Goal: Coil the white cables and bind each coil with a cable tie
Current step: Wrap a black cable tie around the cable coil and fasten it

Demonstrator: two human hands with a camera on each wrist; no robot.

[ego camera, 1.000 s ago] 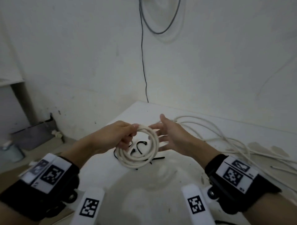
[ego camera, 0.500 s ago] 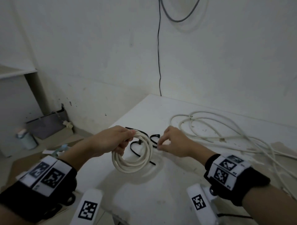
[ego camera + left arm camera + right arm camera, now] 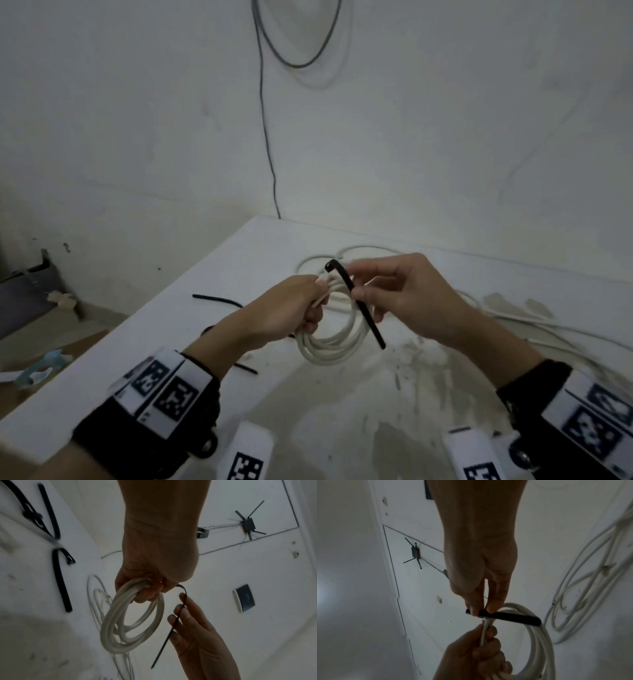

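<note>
Your left hand (image 3: 286, 313) is clenched around the upper left of the white cable coil (image 3: 330, 346), fingers wrapped through the loops, and the coil hangs below those fingers, clear of the white table (image 3: 212, 274). Your right hand (image 3: 409, 301) pinches a black cable tie (image 3: 356, 301) between thumb and forefinger; its other fingers stay loosely extended behind the strap, as the left wrist view shows. The tie crosses in front of the coil's right side, its bent head end poking up just above your left fingertips and its tail slanting down past your right thumb. In the right wrist view the strap lies across the top of the loops, touching them, though whether it already passes through the coil's middle is hard to judge from these angles. Your own knuckles hide the point where the cable end sits in the left grip. Beyond your right fingers, the uncoiled white cables (image 3: 507, 318) sprawl in loose loops over the far and right part of the table. To the left of and beneath your left hand lie spare black ties (image 3: 59, 577), partly screened by your wrist in the head view. A thin dark wire (image 3: 265, 137) runs down the wall behind the table's far corner.
</note>
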